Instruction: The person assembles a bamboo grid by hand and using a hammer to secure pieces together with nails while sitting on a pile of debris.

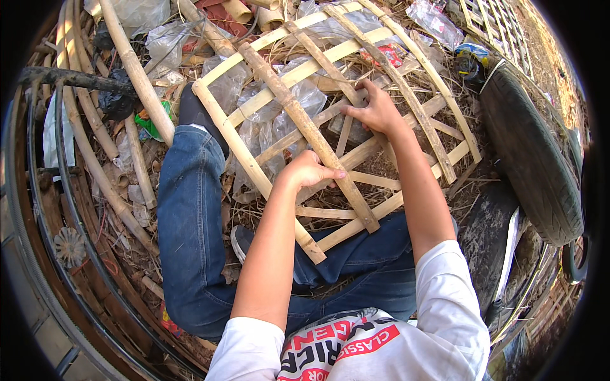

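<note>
A lattice of split bamboo strips point(312, 141) rests tilted in front of me, its near corner over my legs. My left hand point(309, 171) grips one of its lengthwise strips near the lower middle, thumb on top and fingers curled beneath. Farther up and to the right, my right hand point(373, 111) closes around another strip where pieces cross, with thumb and forefinger pinched on it. Between the hands, strips pass over and under each other at several crossings. The undersides of the fingers are partly hidden by the bamboo.
A worn tyre point(530, 155) leans at the right. Long bamboo poles point(136, 70) lie at the left, beside curved black metal bars point(67, 152). Clear plastic bags point(257, 127) and dry straw litter the ground. Another bamboo lattice point(499, 28) is at the far right.
</note>
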A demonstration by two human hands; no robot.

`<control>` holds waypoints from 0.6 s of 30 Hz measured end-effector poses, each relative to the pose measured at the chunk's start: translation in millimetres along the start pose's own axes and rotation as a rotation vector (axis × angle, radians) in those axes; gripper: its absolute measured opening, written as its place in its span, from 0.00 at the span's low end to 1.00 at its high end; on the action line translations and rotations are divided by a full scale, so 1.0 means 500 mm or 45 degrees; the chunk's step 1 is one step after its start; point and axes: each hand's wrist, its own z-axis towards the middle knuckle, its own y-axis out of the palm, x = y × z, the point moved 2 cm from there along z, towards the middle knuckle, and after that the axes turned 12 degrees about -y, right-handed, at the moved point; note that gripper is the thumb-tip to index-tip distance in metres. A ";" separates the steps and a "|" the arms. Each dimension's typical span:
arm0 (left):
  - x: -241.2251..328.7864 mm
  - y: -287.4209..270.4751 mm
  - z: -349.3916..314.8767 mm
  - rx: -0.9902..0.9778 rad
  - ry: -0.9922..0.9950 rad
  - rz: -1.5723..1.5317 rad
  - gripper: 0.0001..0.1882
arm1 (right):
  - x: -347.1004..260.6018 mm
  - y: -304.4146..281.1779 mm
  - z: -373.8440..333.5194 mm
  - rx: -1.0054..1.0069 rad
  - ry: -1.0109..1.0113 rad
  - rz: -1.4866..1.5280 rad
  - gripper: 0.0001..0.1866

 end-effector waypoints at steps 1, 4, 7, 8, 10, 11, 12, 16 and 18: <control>-0.001 0.001 0.002 -0.006 0.007 -0.011 0.15 | 0.008 -0.001 0.002 0.010 0.050 0.079 0.29; -0.002 0.004 0.007 -0.024 0.023 -0.027 0.15 | 0.032 -0.006 0.013 0.044 0.113 0.224 0.23; 0.002 0.004 0.002 -0.016 0.010 -0.024 0.15 | 0.039 -0.005 0.021 0.069 0.172 0.288 0.20; 0.003 0.004 -0.001 -0.009 0.001 -0.021 0.15 | 0.040 -0.004 0.022 0.076 0.199 0.303 0.19; 0.003 0.004 0.000 -0.003 -0.003 -0.015 0.15 | 0.048 0.001 0.023 0.124 0.191 0.310 0.20; 0.003 0.004 0.001 0.000 -0.005 -0.012 0.15 | 0.050 0.001 0.024 0.147 0.187 0.313 0.21; 0.001 0.004 0.001 0.000 -0.003 -0.021 0.15 | 0.043 0.003 0.023 0.142 0.175 0.301 0.21; -0.005 0.004 0.008 0.003 0.001 -0.034 0.15 | 0.046 0.007 0.027 0.127 0.073 0.151 0.24; -0.007 0.003 0.010 0.008 0.001 -0.018 0.15 | 0.051 0.009 0.029 0.125 0.026 0.091 0.24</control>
